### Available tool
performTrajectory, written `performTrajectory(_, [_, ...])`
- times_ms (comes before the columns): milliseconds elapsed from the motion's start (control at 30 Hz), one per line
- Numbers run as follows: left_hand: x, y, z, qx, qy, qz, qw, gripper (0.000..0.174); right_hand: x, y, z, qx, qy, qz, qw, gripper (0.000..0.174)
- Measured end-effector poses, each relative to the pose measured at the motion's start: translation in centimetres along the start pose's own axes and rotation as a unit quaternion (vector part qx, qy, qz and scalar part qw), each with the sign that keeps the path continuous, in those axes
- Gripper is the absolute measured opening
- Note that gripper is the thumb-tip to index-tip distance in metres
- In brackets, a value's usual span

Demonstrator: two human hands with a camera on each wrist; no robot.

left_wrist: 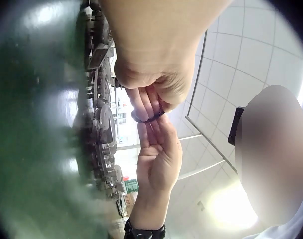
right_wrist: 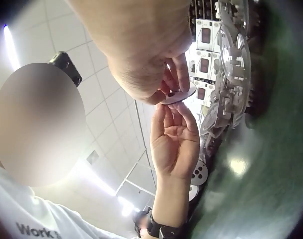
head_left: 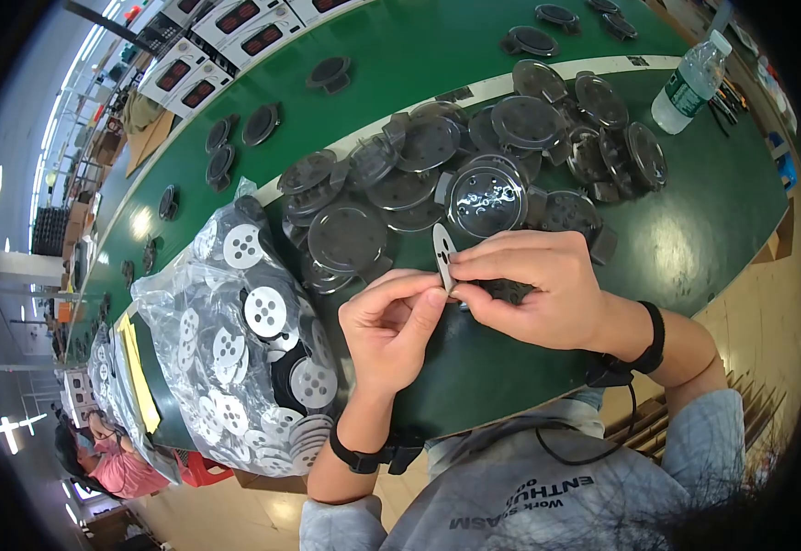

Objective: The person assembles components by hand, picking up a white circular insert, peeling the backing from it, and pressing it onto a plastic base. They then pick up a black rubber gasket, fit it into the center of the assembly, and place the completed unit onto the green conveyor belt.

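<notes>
Between my two hands a thin white disc with dark holes [head_left: 443, 250] stands nearly edge-on. My left hand [head_left: 389, 332] pinches its lower edge between thumb and forefinger, and my right hand [head_left: 538, 286] grips the side facing it. In the left wrist view the disc's dark underside [left_wrist: 150, 119] shows between the fingertips. The right wrist view shows its pale face [right_wrist: 183, 95]. Just beyond the hands, dark translucent round plastic covers [head_left: 348, 237] lie heaped on the green table. A clear plastic bag [head_left: 175, 303] of similar white discs lies beside my left hand.
A water bottle [head_left: 691, 84] stands at the table's right. More dark round covers [head_left: 329, 73] are spread across the far green surface, beyond a pale strip [head_left: 634, 63]. White boxes [head_left: 184, 78] are stacked at the back left. Another person [head_left: 125, 464] sits at far left.
</notes>
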State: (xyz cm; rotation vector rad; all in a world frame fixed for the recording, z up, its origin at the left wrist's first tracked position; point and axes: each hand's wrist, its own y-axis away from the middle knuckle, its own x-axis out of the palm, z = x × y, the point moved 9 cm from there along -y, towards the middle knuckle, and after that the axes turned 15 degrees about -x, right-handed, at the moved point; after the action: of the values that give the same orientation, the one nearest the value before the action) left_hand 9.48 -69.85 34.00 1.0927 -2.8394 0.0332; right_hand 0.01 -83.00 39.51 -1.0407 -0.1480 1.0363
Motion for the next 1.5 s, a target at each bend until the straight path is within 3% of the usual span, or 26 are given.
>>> performTrajectory(367, [-0.3,0.1,0.2,0.016,-0.009,-0.041,0.999,0.013,0.2,0.3,-0.5,0.025,-0.020,0.001,0.999,0.014])
performTrajectory(1233, [0.6,0.3,0.1,0.010,-0.013,-0.046,0.999,0.012,0.4,1.0,-0.3,0.008,0.021,-0.015,1.000,0.012])
performTrajectory(1500, [-0.3,0.2,0.0,0.015,0.006,-0.052,0.999,0.013,0.5,0.7,-0.9,0.049,-0.065,0.002,0.997,0.017])
